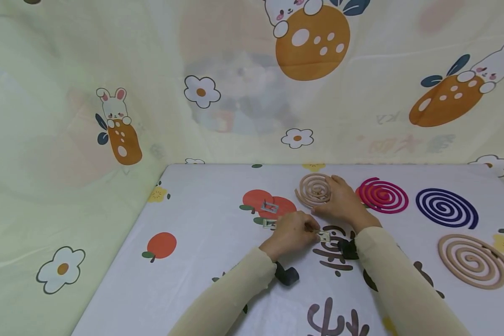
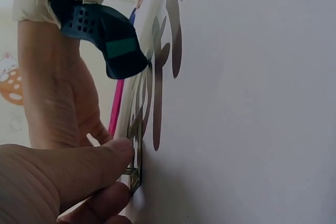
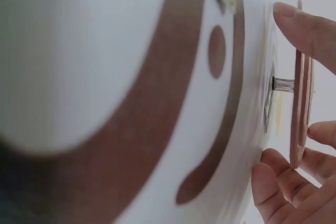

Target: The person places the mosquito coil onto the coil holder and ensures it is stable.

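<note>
My left hand pinches a small metal piece between thumb and finger, low over the cloth; in the left wrist view the thumb lies against this metal piece. Up and to the right, my right hand holds the rim of a beige spiral coil. From the right wrist view the coil appears edge-on, with a short metal post between it and a flat frame on the cloth. The right thumb and fingers lie at opposite sides of the rim.
Right of the hands lie a magenta coil, a dark blue coil and a larger beige coil. Two small metal frames, one grey and one pale, lie beside the left hand. A printed curtain hangs behind the table.
</note>
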